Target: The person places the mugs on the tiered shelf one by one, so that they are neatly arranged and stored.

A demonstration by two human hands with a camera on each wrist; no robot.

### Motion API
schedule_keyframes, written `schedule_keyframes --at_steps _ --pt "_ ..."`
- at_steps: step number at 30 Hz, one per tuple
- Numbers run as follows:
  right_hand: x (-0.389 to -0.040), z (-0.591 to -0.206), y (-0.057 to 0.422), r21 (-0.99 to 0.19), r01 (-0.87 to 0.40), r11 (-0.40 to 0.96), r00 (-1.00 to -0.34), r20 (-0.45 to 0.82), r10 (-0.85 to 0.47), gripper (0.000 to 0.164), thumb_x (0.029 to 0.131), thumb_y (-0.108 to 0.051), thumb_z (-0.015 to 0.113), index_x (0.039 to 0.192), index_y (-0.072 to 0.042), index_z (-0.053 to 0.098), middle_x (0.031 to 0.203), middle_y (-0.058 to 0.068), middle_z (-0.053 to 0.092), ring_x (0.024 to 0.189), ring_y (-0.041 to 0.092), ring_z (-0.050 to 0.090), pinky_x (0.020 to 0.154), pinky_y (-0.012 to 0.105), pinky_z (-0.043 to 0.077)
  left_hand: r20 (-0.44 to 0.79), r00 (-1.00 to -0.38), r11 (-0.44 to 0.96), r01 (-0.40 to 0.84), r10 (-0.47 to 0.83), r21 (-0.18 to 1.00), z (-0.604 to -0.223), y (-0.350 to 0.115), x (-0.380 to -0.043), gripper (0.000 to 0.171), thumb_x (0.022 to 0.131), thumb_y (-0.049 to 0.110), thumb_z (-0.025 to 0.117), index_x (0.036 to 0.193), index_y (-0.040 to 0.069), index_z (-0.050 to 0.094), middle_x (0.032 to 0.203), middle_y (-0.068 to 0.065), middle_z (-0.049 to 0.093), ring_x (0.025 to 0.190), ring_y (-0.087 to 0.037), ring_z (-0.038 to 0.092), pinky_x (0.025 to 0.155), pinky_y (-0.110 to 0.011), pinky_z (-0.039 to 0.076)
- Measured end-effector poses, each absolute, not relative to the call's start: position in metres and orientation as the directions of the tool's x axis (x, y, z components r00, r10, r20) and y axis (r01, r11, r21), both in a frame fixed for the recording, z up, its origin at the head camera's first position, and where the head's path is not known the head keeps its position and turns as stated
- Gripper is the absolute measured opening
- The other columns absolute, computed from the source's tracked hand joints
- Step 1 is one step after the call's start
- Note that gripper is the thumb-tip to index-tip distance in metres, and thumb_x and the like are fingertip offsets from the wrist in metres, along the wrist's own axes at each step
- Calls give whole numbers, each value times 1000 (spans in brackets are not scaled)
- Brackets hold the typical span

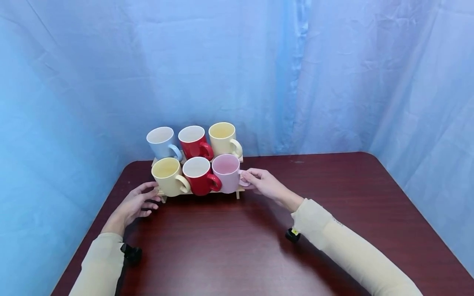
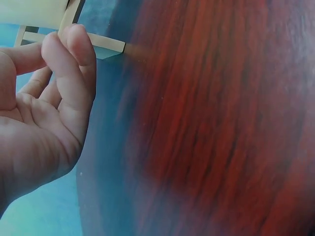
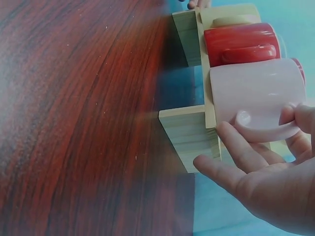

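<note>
A two-tier wooden mug rack (image 1: 238, 195) holds mugs in two rows. In the front row stand a yellow mug (image 1: 167, 176), a red mug (image 1: 198, 176) and a pink mug (image 1: 225, 174). My right hand (image 1: 264, 185) pinches the pink mug's handle; the right wrist view shows the thumb (image 3: 288, 114) at it and other fingers beneath. At the rack's left end, my left hand (image 1: 135, 203) grips the front board's corner with its fingertips, its remaining fingers loosely curled. The pink mug (image 3: 256, 93) sits against the rack's board in the right wrist view.
Behind, on the higher tier, are a light blue mug (image 1: 161, 144), another red mug (image 1: 192, 142) and a pale yellow mug (image 1: 222, 137). The rack stands on a dark red wooden table (image 1: 222, 246) near its back edge, before a blue curtain (image 1: 222, 61).
</note>
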State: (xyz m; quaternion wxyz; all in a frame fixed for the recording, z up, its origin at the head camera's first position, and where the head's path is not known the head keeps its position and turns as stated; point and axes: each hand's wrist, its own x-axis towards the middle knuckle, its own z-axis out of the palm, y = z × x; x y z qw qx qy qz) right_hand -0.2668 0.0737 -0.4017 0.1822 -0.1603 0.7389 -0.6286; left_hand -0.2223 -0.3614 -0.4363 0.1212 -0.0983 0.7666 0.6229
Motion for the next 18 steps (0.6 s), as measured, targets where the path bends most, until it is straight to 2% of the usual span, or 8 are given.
schedule_keyframes --at_steps 5,8,10,14,18 --pt "-272 -397 72 -985 16 169 -885 -93 -455 32 105 -30 58 116 -1 65 113 20 64 111 39 63 105 61 41 -274 -962 220 -265 11 939 -435 -363 -225 56 102 41 61 148 18 38 102 -9 66 75 -17 67 63 -30 57" --pt "-272 -392 75 -980 -3 200 -882 -92 -462 34 105 -32 57 122 -3 64 120 20 64 114 36 63 106 60 41 -254 -967 293 -245 -8 924 -433 -362 -224 60 102 44 59 151 15 36 110 -16 65 80 -21 68 66 -33 58" --pt "-271 -387 80 -970 -57 237 -885 -61 -461 36 106 -32 56 129 -6 62 127 19 63 118 33 62 106 57 42 -231 -973 363 -223 -23 905 -431 -360 -220 64 104 44 57 153 12 32 119 -23 62 87 -26 68 70 -35 59" --pt "-268 -370 101 -890 -259 374 -901 84 -425 43 108 -37 50 142 -12 57 140 11 59 129 29 55 109 51 41 -112 -993 548 -116 -40 829 -424 -358 -207 67 107 38 51 156 3 22 132 -33 52 109 -41 62 83 -47 58" --pt "-261 -350 127 -756 -405 515 -896 214 -390 50 110 -42 42 152 -17 48 152 4 49 140 26 45 113 50 36 85 -995 730 26 -45 683 -410 -357 -192 64 107 34 51 153 -2 26 134 -35 50 120 -49 53 94 -61 49"
